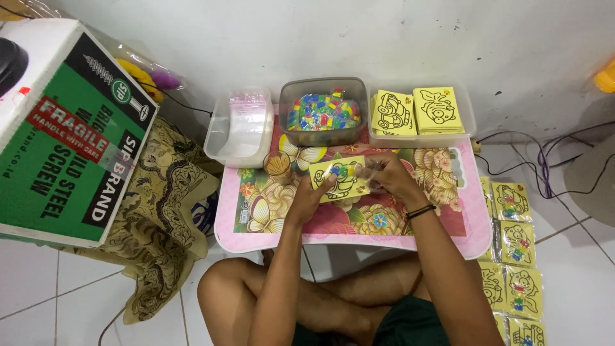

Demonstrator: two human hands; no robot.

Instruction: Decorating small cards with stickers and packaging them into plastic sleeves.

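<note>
White floor tiles are framing a low pink floral table (256, 238). Left hand (312, 195) is pinching the yellow picture card (338, 179) by its left edge; right hand (389, 176) is curling its fingers onto the card's right side. Behind, a clear tub (220, 138) is holding plastic bags, a grey tub (320, 86) coloured pieces, another tray (469, 112) yellow cards.
</note>
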